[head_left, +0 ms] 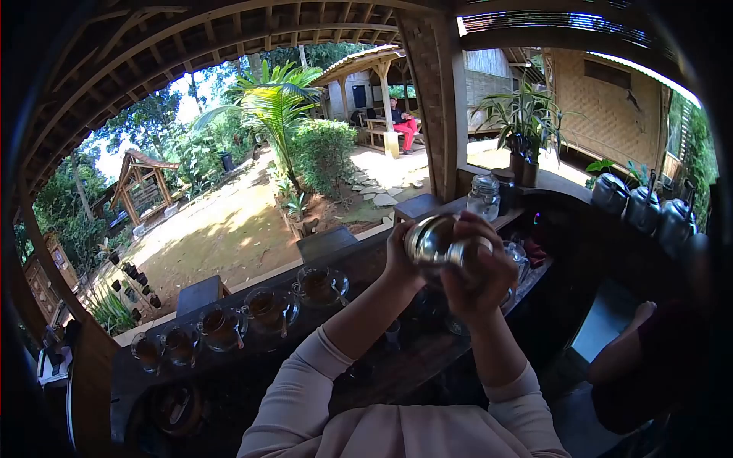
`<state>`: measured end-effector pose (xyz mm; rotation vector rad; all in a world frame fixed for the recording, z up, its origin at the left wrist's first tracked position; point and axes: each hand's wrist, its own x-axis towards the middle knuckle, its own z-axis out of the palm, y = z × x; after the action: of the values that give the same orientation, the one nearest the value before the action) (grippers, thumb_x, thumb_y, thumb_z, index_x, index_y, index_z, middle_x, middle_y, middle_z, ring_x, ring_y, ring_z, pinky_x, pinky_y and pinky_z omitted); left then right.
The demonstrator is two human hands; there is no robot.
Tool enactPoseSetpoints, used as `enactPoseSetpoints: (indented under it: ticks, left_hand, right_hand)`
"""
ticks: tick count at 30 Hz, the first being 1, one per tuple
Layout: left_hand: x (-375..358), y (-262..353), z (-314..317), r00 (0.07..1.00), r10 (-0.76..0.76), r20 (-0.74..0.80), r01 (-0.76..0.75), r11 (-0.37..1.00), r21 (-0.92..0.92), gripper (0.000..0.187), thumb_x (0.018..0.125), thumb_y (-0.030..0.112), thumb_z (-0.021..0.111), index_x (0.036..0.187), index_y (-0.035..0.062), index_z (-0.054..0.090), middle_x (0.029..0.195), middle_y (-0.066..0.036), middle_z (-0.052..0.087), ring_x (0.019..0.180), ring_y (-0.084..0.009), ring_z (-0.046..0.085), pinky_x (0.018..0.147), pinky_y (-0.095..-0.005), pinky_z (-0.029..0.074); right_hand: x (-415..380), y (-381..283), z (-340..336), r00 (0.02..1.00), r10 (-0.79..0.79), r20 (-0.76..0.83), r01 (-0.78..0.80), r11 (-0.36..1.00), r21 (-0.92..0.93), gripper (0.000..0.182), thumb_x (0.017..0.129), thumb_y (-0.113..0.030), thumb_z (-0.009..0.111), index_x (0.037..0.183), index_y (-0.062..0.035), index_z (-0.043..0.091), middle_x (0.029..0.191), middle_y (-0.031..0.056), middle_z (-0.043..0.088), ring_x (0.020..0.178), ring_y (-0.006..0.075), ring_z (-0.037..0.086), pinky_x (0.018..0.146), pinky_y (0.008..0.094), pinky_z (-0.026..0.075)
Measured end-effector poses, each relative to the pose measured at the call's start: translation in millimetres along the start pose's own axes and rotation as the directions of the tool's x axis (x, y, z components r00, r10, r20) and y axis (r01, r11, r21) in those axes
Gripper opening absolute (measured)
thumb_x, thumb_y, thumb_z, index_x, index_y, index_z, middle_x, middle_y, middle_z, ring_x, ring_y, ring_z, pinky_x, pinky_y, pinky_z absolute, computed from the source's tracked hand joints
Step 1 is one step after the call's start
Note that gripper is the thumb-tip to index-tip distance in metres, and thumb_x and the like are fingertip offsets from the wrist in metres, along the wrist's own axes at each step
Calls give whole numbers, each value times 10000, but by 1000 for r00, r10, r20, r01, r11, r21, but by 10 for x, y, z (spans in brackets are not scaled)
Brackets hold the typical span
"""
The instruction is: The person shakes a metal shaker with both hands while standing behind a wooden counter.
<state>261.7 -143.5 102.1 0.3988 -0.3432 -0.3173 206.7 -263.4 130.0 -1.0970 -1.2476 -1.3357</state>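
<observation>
A shiny metal shaker [431, 240] is held up in front of me, tilted, above the dark wooden counter. My left hand [402, 256] is closed around its left side. My right hand [482, 267] wraps around the right end, its fingers curled over the narrower part. Below and to the left, several glass cups of brown drink stand in a row, among them a cup [314, 284] nearest my left forearm. Most of them sit on glass saucers with spoons. Just behind my right hand is a lidded glass jar [482, 197].
Metal canisters [643, 210] with handles stand at the far right. Another person's arm [622, 347] is at the lower right. Stools [327, 243] line the counter's outer side. A round basket-like container [177, 408] sits at lower left. A person [405, 126] sits outside in the distance.
</observation>
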Motion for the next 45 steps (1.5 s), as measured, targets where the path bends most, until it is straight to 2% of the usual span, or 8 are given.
enactPoseSetpoints:
  ticks: [9, 15, 20, 27, 31, 35, 37, 45]
  left_hand:
    - [-194, -141, 883, 627, 227, 745, -427, 900, 86, 369, 844, 398, 517, 1019, 73, 512, 1054, -168, 539, 965, -294, 555, 860, -422, 464]
    - [223, -139, 430, 998, -62, 33, 58, 993, 105, 434, 863, 325, 477, 1114, -28, 503, 1039, -177, 598, 981, -309, 583, 896, -442, 454]
    - [-33, -300, 1007, 616, 135, 776, -250, 968, 29, 366, 840, 337, 542, 1052, 39, 517, 948, -144, 581, 912, -273, 595, 833, -392, 487]
    - [377, -235, 382, 998, -56, 5, 53, 968, 244, 447, 857, 383, 475, 1156, 51, 486, 1027, -167, 587, 959, -282, 593, 813, -373, 498]
    - [101, -250, 843, 730, 132, 671, -312, 938, 154, 479, 905, 467, 421, 1168, 71, 479, 1136, -160, 522, 1021, -278, 547, 843, -394, 483]
    - [486, -153, 644, 972, 44, 230, -64, 995, 76, 509, 888, 460, 435, 1153, 30, 495, 1022, -158, 588, 920, -280, 597, 834, -389, 484]
    - [571, -184, 400, 999, 47, 23, -49, 990, 135, 528, 849, 492, 470, 1091, 27, 531, 940, -137, 607, 893, -261, 612, 795, -389, 500]
    - [126, -127, 557, 805, 177, 567, -370, 896, 246, 355, 876, 378, 470, 1023, 63, 546, 970, -180, 604, 966, -336, 597, 852, -449, 494]
  right_hand:
    - [-537, -492, -541, 979, -136, -153, 159, 976, 151, 557, 826, -219, 654, 1252, -110, 312, 1153, 38, 480, 1181, 312, 412, 1023, 435, 362]
    - [117, -180, -467, 942, 138, -307, -213, 950, -227, 491, 940, -336, 436, 1313, -89, 233, 1283, 204, 434, 1187, 354, 438, 998, 426, 351]
    - [175, -369, -419, 968, -244, -66, 241, 970, -40, 544, 903, -294, 511, 1324, -81, 240, 1301, 106, 392, 1216, 327, 396, 1039, 428, 333]
    - [238, -151, -493, 892, 291, -346, -293, 955, 48, 575, 828, -319, 650, 1255, -235, 274, 1227, 150, 420, 1180, 377, 410, 999, 499, 359]
    - [282, -554, -465, 991, 60, -116, -21, 950, 312, 505, 824, -345, 647, 1235, -270, 362, 1261, 117, 404, 1207, 409, 383, 1002, 519, 372]
    - [193, 22, -362, 944, -286, -164, 287, 958, -19, 491, 827, -259, 642, 1203, -203, 331, 1209, 134, 478, 1164, 374, 445, 986, 455, 371]
    - [218, 36, -380, 880, 293, -374, -373, 913, -163, 551, 840, -252, 616, 1228, -53, 280, 1183, 218, 484, 1140, 370, 466, 946, 465, 391]
    - [-259, -493, -211, 971, -49, -236, 60, 997, 42, 603, 798, -509, 611, 1291, -254, 375, 1368, 194, 305, 1231, 459, 342, 944, 592, 400]
